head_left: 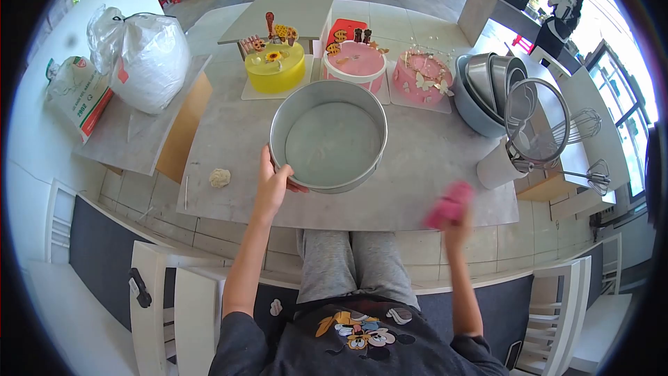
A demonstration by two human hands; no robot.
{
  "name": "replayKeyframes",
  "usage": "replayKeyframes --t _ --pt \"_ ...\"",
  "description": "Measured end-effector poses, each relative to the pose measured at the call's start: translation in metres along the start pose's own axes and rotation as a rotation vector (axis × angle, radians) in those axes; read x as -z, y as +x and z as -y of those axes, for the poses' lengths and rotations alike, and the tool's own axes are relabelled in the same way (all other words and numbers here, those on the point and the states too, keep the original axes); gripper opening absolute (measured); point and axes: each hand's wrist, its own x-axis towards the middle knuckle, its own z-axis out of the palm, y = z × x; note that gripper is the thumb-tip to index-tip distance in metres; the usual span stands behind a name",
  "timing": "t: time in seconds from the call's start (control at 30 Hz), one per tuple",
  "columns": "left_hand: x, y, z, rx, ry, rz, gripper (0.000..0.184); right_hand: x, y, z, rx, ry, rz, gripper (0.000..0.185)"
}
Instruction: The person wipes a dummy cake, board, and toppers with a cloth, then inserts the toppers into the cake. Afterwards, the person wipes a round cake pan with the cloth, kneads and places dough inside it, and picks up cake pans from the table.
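Observation:
A round metal pan [330, 136] with a pale, flat bottom is held up over the middle of the grey table [229, 198]. My left hand [277, 174] grips its lower left rim, thumb on the inner side. Near the table's front right edge, my right hand [458, 219] is closed on a pink cloth [449, 205]; both are blurred by motion and apart from the pan. A small crumpled beige lump [220, 178] lies on the table to the left of the pan.
Behind the pan stand a yellow cake [275, 73], a pink and white cake [355, 64] and a pink cake [423, 78]. Stacked metal bowls [480, 90] and a white container [497, 167] with a sieve and whisks are at the right. A person [560, 21] is far right.

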Motion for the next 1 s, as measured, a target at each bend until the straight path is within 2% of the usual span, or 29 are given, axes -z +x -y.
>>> replayKeyframes --t 0.03,0.1,0.13,0.2,0.27,0.33,0.4,0.43,0.47,0.5,0.53,0.6,0.63,0.7,0.77,0.87,0.93,1.0 --pt "-0.004 -0.002 -0.002 -0.003 -0.001 -0.012 0.048 -0.040 0.004 0.024 0.118 0.089 0.157 0.052" --pt "-0.007 -0.008 -0.004 -0.036 -0.009 -0.035 0.049 -0.119 0.011 0.065 0.502 0.115 0.514 0.046" --pt "-0.007 -0.012 -0.004 -0.066 -0.021 -0.064 0.050 -0.152 0.011 0.082 0.441 -0.049 0.950 0.039" --pt "0.001 -0.014 0.013 -0.107 0.001 -0.092 0.051 -0.214 0.019 0.101 0.828 0.127 0.501 0.038" --pt "0.007 -0.023 0.011 -0.151 0.035 -0.125 0.052 -0.239 0.049 0.097 0.813 0.081 0.416 0.037" --pt "0.004 -0.040 -0.005 -0.007 0.021 -0.112 0.054 -0.251 0.103 0.066 0.729 -0.054 0.260 0.036" --pt "0.011 -0.048 -0.004 0.008 0.040 -0.131 0.052 -0.251 0.163 0.015 0.618 -0.222 0.117 0.034" --pt "0.014 -0.050 -0.001 0.023 0.036 -0.149 0.050 -0.254 0.155 0.000 0.554 -0.320 0.053 0.033" --pt "0.021 -0.049 0.006 0.037 0.063 -0.145 0.050 -0.204 0.169 -0.010 0.343 -0.352 0.175 0.030" --pt "0.025 -0.048 0.009 0.054 0.067 -0.128 0.050 -0.185 0.178 -0.061 0.308 -0.353 0.141 0.031" --pt "0.027 -0.045 0.011 0.066 0.063 -0.114 0.049 -0.146 0.178 -0.085 0.343 -0.634 0.104 0.038" --pt "0.030 -0.039 0.019 0.076 0.067 -0.099 0.046 -0.095 0.158 -0.121 0.038 -0.679 -0.080 0.045" --pt "0.027 -0.035 0.020 0.096 0.066 -0.089 0.046 -0.076 0.140 -0.128 0.025 -0.692 -0.067 0.045" --pt "0.018 -0.023 0.020 0.070 0.044 -0.060 0.043 -0.040 0.098 -0.128 0.158 -0.701 0.016 0.050" --pt "0.007 -0.015 0.020 0.071 0.038 -0.073 0.041 -0.021 0.036 -0.097 0.116 -0.571 0.150 0.049" --pt "0.000 -0.006 0.028 0.039 -0.010 -0.037 0.046 0.019 -0.041 -0.054 0.263 -0.455 0.237 0.041" --pt "-0.008 -0.006 0.027 0.039 -0.025 -0.033 0.044 0.042 -0.065 -0.056 0.319 -0.455 0.256 0.039" --pt "-0.012 -0.010 0.024 0.069 -0.028 -0.020 0.045 0.067 -0.078 -0.079 -0.244 -0.177 -0.059 0.033"
